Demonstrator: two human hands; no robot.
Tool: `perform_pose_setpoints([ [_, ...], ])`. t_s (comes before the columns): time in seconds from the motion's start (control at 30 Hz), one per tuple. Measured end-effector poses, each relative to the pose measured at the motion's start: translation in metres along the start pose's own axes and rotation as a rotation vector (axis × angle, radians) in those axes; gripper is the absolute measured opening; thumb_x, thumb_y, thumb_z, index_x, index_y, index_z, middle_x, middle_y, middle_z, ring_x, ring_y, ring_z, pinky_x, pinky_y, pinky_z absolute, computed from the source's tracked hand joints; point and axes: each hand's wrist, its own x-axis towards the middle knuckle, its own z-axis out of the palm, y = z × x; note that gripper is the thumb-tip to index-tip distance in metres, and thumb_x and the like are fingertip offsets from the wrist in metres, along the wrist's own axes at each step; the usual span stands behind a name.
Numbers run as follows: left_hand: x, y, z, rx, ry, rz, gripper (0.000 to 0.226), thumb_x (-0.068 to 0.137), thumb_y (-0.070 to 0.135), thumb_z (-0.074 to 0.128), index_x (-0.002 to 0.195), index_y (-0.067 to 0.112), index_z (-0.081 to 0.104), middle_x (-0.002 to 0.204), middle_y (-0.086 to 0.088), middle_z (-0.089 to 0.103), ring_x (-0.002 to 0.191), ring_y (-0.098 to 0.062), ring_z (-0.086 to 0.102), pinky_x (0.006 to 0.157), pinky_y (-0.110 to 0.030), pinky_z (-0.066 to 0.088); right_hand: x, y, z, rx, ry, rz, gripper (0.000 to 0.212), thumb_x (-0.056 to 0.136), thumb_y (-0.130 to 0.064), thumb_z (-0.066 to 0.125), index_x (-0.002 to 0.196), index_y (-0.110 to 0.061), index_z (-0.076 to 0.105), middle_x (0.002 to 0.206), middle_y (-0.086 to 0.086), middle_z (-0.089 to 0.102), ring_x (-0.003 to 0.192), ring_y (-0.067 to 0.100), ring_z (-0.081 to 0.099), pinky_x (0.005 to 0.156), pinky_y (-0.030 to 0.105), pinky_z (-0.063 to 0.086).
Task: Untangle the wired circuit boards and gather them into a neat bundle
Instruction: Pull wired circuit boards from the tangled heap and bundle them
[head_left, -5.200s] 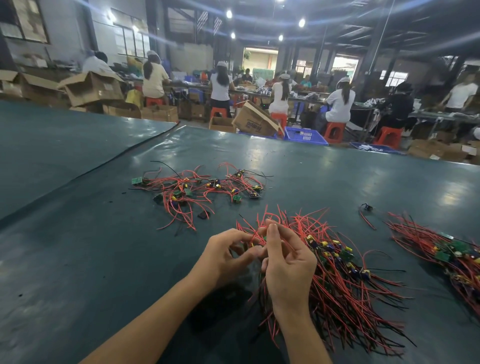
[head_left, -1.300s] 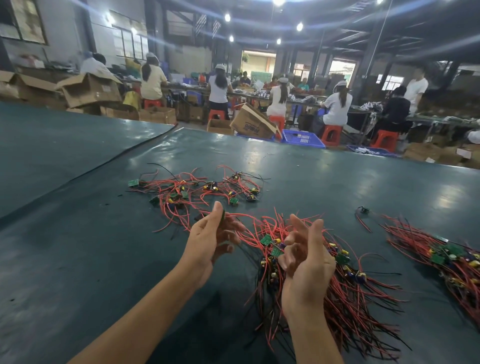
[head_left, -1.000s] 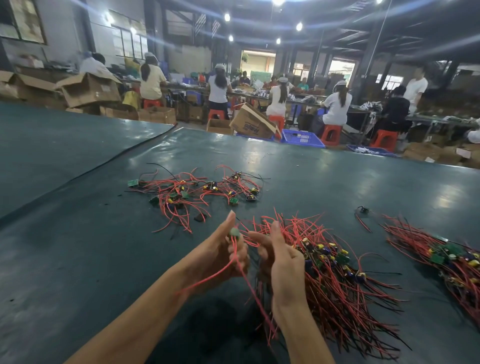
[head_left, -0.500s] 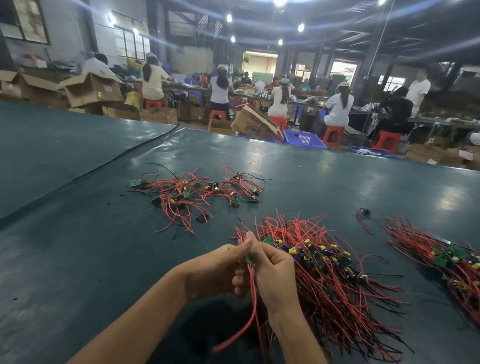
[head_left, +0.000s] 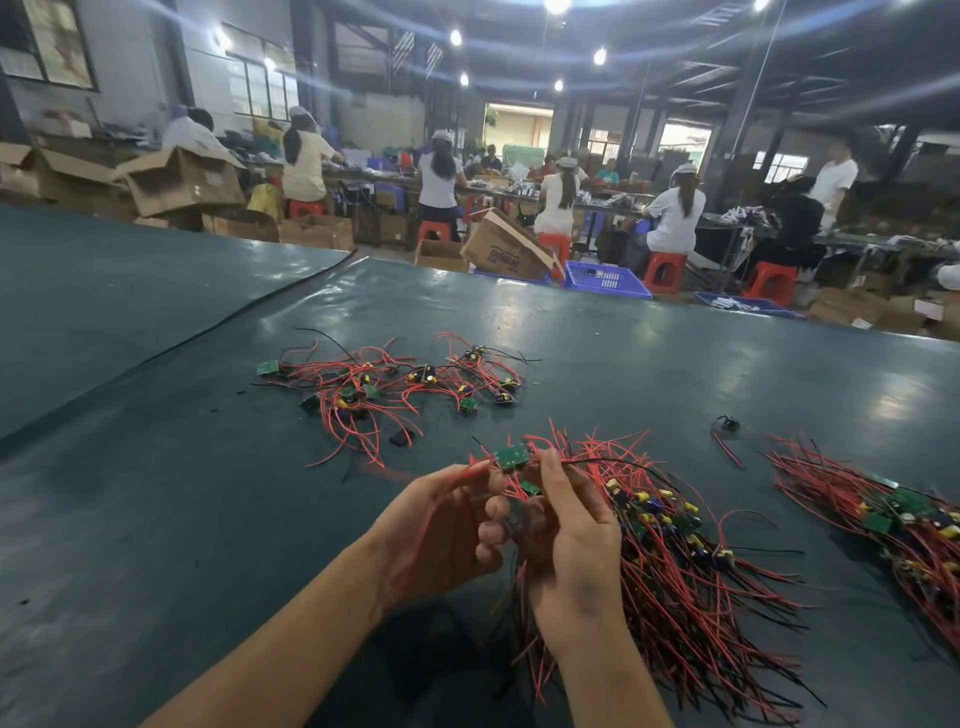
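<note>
A small green circuit board (head_left: 511, 457) with red wires is held up between both hands. My left hand (head_left: 441, 530) pinches its left side and the red wire; my right hand (head_left: 566, 535) pinches its right side, fingers curled round wires. Right of my hands lies the gathered bundle (head_left: 675, 561) of boards with red and black wires, fanned out on the table. A tangled heap (head_left: 384, 389) of wired boards lies farther back on the left.
Another bundle of wired boards (head_left: 893, 525) lies at the right edge, with a loose black part and wire (head_left: 727, 431) beside it. The dark green table (head_left: 156, 493) has a seam running off to the back left. Workers, cardboard boxes and blue crates stand beyond the far edge.
Both hands have lifted the board slightly above the bundle's left end. The long red wire that hung below my hands has been drawn in.
</note>
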Motion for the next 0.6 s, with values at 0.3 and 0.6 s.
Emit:
perform_pose_setpoints([
  [0.3,0.011,-0.025,0.001,0.32,0.126,0.365,0.023,0.079,0.033,0.069,0.098,0.019,0.071,0.066,0.001,0.056,0.054,-0.011,0.048,0.05,-0.019,0.04,0.003,-0.005,0.0,0.151,0.069,0.015,0.013,0.078,-0.022,0.069,0.08,-0.009,0.07,0.07,0.001,0.068,0.045,0.007,0.045,0.045,0.022,0.048],
  [0.6,0.012,-0.02,0.013,0.454,0.374,0.695,0.045,0.083,0.046,0.055,0.095,0.005,0.069,0.057,-0.008,0.048,0.047,-0.014,0.041,0.046,-0.022,0.035,0.001,0.001,0.0,0.007,0.067,0.089,0.015,0.075,-0.02,0.074,0.082,-0.007,0.074,0.077,0.012,0.074,0.064,0.024,0.07,0.055,0.031,0.058],
])
